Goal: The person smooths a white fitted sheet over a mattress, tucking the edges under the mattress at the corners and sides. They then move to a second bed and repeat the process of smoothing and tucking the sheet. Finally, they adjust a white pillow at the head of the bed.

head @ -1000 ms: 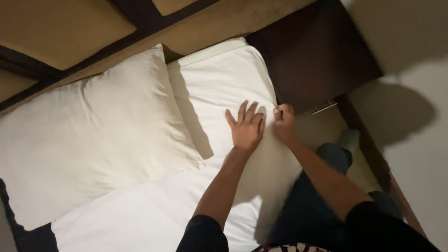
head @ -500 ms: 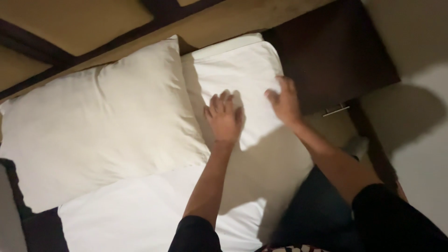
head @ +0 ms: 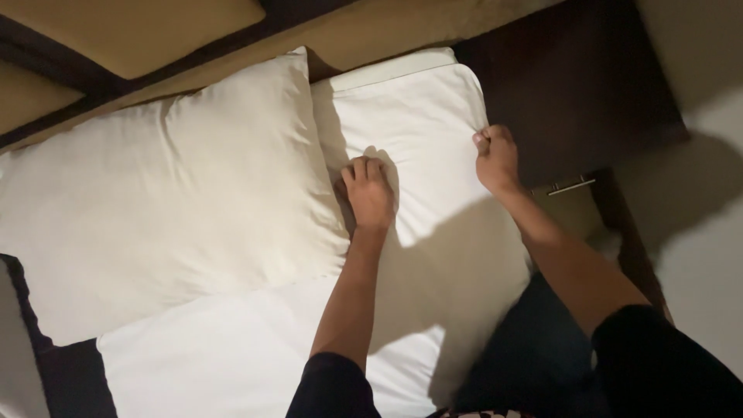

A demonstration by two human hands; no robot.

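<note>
Two white pillows lie side by side at the head of a bed. My left hand [head: 370, 193] rests knuckles-up on the smaller right pillow [head: 422, 116], fingers curled against its left edge beside the big left pillow [head: 170, 201]. My right hand [head: 495, 159] pinches the right pillow's right edge between thumb and fingers. Both forearms reach up from the bottom of the view, with dark sleeves at the elbows.
A tan padded headboard [head: 139, 31] with dark wood strips runs along the top. A dark wooden nightstand [head: 580, 85] with a metal drawer handle [head: 571, 186] stands right of the bed. White sheet [head: 232, 348] covers the mattress below the pillows. Pale floor lies at far right.
My left hand slid left and curled from flat to bent fingers. My right hand moved out to the pillow's right edge and closed on it.
</note>
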